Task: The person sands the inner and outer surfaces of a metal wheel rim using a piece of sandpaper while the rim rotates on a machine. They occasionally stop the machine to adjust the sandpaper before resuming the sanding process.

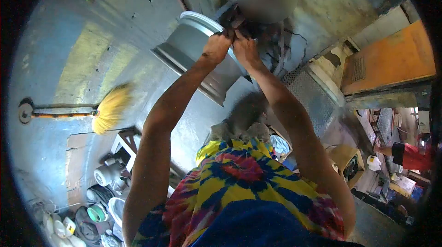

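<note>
A silver-grey metal wheel rim (184, 46) lies tilted in front of me, its bright lip curving up at the top. My left hand (218, 46) is closed at the right side of the rim, fingers curled. Close beside it, almost touching, my right hand (246, 51) is closed too. Dark stuff shows around the fingertips of both hands, and what they grip there is hidden. Behind the hands is a dark, cluttered fixture (276, 46) with thin wires, partly blurred.
A yellow broom (113, 108) is at the left. A motor (108, 173), green tape-like rings (96, 213) and assorted containers sit lower left. An orange panel (391, 58) stands at the right, near a textured metal plate (313, 99). Another person's red clothing (412, 157) shows far right.
</note>
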Motion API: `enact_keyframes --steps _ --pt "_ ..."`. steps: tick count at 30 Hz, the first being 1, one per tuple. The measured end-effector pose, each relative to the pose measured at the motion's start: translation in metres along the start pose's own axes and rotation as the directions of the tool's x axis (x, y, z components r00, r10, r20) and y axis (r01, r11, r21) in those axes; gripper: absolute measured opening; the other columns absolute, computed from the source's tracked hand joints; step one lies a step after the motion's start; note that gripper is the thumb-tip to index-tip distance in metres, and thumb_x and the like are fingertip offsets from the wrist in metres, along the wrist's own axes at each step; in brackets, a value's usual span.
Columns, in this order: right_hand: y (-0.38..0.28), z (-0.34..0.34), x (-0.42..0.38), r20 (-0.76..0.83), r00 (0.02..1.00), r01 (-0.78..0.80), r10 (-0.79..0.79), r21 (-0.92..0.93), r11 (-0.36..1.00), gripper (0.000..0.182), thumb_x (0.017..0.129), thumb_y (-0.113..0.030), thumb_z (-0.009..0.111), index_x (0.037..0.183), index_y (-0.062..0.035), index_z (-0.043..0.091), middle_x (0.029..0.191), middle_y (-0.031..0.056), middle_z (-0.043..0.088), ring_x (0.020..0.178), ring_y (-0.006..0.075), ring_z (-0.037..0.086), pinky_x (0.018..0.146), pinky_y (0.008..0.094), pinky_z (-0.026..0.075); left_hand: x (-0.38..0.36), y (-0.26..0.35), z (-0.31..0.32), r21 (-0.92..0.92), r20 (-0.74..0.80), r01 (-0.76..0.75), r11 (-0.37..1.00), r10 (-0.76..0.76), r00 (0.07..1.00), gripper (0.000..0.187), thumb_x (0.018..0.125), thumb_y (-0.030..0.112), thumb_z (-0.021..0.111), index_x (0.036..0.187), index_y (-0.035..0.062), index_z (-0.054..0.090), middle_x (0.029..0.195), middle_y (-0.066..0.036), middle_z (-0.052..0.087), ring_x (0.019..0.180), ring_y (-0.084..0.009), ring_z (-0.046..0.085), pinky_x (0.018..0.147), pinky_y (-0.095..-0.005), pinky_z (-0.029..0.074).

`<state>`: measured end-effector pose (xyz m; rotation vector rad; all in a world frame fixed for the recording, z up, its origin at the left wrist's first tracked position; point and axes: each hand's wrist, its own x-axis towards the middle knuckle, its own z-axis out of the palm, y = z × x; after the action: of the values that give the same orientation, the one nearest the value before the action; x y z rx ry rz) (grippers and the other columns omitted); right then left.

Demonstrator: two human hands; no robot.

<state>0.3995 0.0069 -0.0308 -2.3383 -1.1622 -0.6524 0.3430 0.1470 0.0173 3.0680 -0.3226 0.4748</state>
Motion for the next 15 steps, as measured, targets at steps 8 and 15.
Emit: enact_keyframes --steps 8,15 --pt "-0.010 -0.021 0.019 0.145 0.989 -0.020 0.028 -0.058 0.998 0.018 0.075 -0.006 0.064 0.091 0.0023 0.069 0.112 0.0172 0.064 0.086 0.0360 0.067 0.077 0.0431 0.055 -0.002 -0.009 0.000 -0.014 -0.055 -0.022 1.000 0.021 0.998 0.023 0.080 0.004 0.059 0.103 0.0032 0.058 0.094 -0.018 0.064 0.084 -0.0307 0.067 0.071 -0.0408 0.057" --pt "-0.008 -0.013 0.008 0.020 1.000 0.001 -0.002 0.008 1.000 0.013 0.077 -0.004 0.059 0.085 -0.0017 0.069 0.108 0.0156 0.062 0.089 0.0345 0.063 0.075 0.0460 0.051 -0.005 -0.005 0.004 -0.056 -0.094 -0.030 0.998 0.025 0.995 0.027 0.079 0.003 0.059 0.106 0.0016 0.056 0.093 -0.016 0.064 0.084 -0.0316 0.067 0.072 -0.0400 0.056"
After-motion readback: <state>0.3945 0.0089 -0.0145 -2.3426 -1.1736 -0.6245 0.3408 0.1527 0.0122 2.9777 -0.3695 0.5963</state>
